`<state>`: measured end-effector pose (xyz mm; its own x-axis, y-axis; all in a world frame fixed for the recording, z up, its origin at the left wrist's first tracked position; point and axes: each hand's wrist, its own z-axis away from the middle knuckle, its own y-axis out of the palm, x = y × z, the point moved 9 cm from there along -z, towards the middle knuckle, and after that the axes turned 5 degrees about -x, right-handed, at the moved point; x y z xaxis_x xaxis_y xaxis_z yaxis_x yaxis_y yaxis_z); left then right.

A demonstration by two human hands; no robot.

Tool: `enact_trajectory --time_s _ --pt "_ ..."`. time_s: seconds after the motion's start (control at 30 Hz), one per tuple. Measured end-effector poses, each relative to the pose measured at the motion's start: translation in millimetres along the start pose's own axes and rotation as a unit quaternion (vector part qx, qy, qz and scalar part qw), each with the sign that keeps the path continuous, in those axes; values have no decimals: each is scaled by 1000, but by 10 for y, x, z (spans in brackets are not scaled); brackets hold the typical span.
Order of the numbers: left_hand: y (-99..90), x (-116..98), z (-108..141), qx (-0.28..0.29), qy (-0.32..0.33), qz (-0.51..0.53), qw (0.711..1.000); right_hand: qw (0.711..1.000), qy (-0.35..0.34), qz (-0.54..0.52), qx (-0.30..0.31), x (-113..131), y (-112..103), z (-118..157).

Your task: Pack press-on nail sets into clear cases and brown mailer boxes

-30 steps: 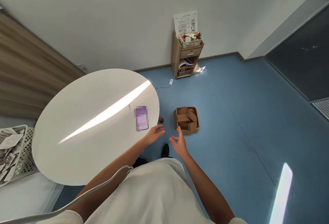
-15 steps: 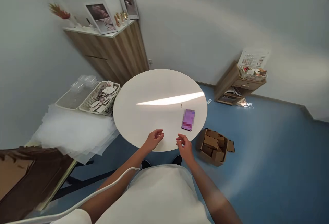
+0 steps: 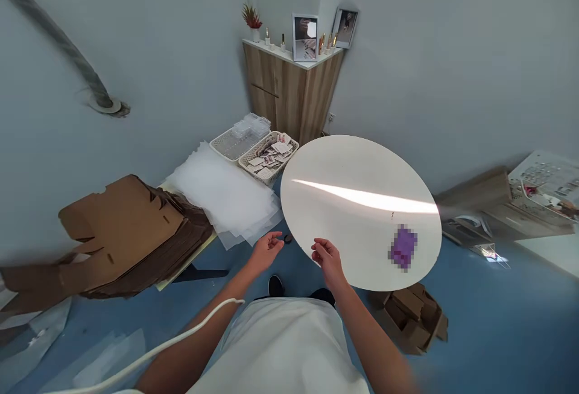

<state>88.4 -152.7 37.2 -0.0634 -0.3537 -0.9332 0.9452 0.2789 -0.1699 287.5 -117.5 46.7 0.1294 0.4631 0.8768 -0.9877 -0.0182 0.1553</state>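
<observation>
My left hand [image 3: 267, 250] hovers off the near left edge of the round white table [image 3: 344, 162]. Its fingers are loosely bent and apart, with nothing between them. Over the table's near edge is my right hand [image 3: 327, 256], also empty, its fingers curled a little and parted from the thumb. To the right of that hand, a blurred-out purple rectangle [image 3: 403, 247] lies on the tabletop. Left of my left hand are a pile of translucent white sheets [image 3: 221, 192] and a stack of flat brown cardboard boxes [image 3: 131, 231].
A white basket of cards [image 3: 270, 157] and a tray with clear plastic boxes [image 3: 239, 139] stand behind the sheets. A wooden cabinet [image 3: 289, 89] fills the corner. An open carton of cardboard pieces [image 3: 409, 318] sits on the floor at right. A white cable [image 3: 181, 336] runs along my left arm.
My view has swung left, so the table now sits further right and the cardboard stack shows in full. My left hand is now off the table's edge; both hands remain empty.
</observation>
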Motion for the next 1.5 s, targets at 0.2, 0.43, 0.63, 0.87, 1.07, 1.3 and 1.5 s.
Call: enact_trajectory --time_s 0.2,0.43,0.63,0.87,1.07,1.3,1.5 --pt "-622 79 -108 -57 -9 31 998 998 14 19 55 27 559 -101" --pt "-858 79 -397 -66 -22 56 996 996 12 57 70 54 919 -482" --pt "-1119 -106 -905 -75 4 49 996 985 -40 132 101 151 1459 -1045" --pt "-1346 -287 -1841 -87 -53 14 995 943 -129 276 137 370 2103 -1917" --pt "-1334 -153 -2547 -84 -167 78 979 872 -227 412 132 575 2560 -2587" --pt "-1297 -13 -2968 -122 -253 260 924 782 -243 536 207 355 3126 -3036" --pt "-1259 153 -3076 -141 -295 260 908 772 -214 569 184 194 3193 -3152"
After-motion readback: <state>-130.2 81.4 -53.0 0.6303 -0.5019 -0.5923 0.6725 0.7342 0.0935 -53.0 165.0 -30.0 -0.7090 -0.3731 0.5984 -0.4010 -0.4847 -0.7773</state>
